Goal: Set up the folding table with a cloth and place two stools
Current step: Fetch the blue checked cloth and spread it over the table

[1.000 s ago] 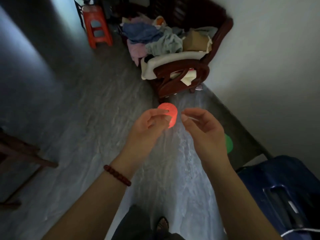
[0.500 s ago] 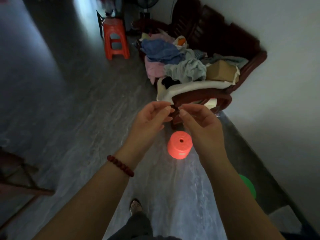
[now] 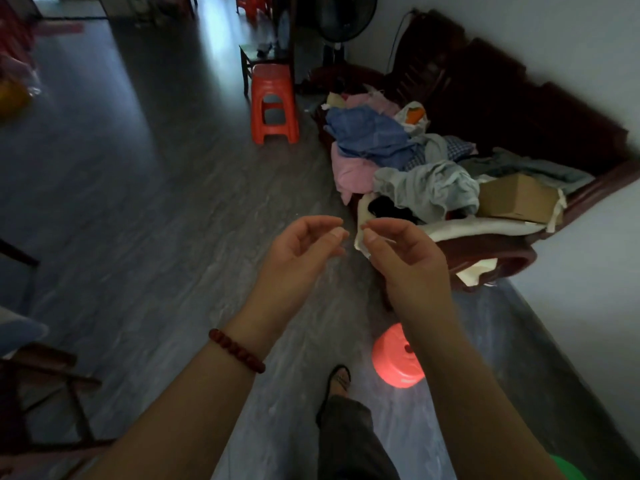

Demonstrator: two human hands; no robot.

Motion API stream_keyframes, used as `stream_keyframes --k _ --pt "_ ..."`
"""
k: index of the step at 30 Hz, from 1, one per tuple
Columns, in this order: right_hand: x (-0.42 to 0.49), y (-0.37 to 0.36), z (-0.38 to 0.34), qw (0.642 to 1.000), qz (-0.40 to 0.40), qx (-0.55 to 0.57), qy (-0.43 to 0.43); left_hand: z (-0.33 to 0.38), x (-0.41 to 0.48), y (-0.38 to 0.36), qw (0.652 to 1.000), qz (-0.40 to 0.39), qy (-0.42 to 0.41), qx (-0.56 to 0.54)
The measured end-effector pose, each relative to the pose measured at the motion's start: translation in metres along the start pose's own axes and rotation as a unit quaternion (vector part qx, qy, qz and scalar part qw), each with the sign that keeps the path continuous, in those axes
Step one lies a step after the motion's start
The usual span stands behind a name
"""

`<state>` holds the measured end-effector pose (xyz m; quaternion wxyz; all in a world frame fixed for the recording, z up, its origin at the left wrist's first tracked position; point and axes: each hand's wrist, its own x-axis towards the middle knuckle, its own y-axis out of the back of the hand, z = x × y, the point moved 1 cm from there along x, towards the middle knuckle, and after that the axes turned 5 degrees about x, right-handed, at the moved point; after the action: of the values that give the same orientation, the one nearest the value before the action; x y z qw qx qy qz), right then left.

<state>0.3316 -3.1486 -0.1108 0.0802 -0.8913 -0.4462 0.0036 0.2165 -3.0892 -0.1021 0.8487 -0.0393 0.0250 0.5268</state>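
Head view: both my hands are up in front of me, close together but apart. On the left hand (image 3: 298, 251) and on the right hand (image 3: 405, 258) the thumb and forefinger tips are drawn in to a narrow pinch and the other fingers are loosely curled. Whether a fine film or thread runs between them I cannot tell; nothing shows clearly.

A red roll (image 3: 394, 362) lies on the floor (image 3: 138, 220) below my right forearm, near my foot. I take it for the table covering, though that is a guess. A red stool (image 3: 274, 102) stands well beyond my left hand, just beside a settee (image 3: 512, 261) heaped with clothes (image 3: 398, 150), which sits past my right hand. Low to the left of my left arm is a dark wooden frame (image 3: 52, 393); I cannot say whether it is the folding worktop.

I judge the task barely begun: no worktop open, no cloth spread, the stool not placed. Next I would need to fetch and open the worktop, which wants both hands free and a firm two-handed grip.
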Motion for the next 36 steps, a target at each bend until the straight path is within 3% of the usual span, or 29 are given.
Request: stream_keyframes --k 12,21,36 --pt "0.27 -0.04 0.018 0.999 -0.041 -0.007 -0.004 0.027 0.264 -0.003 0.998 0.03 -0.008 0.05" --pt "0.402 -0.062 0.035 1.0 -0.003 -0.002 0.011 0.037 0.403 -0.003 0.998 0.06 0.031 0.015" --pt "0.671 -0.169 0.067 1.0 0.01 0.007 0.022 0.062 0.708 0.047 0.999 -0.021 -0.008 0.033"
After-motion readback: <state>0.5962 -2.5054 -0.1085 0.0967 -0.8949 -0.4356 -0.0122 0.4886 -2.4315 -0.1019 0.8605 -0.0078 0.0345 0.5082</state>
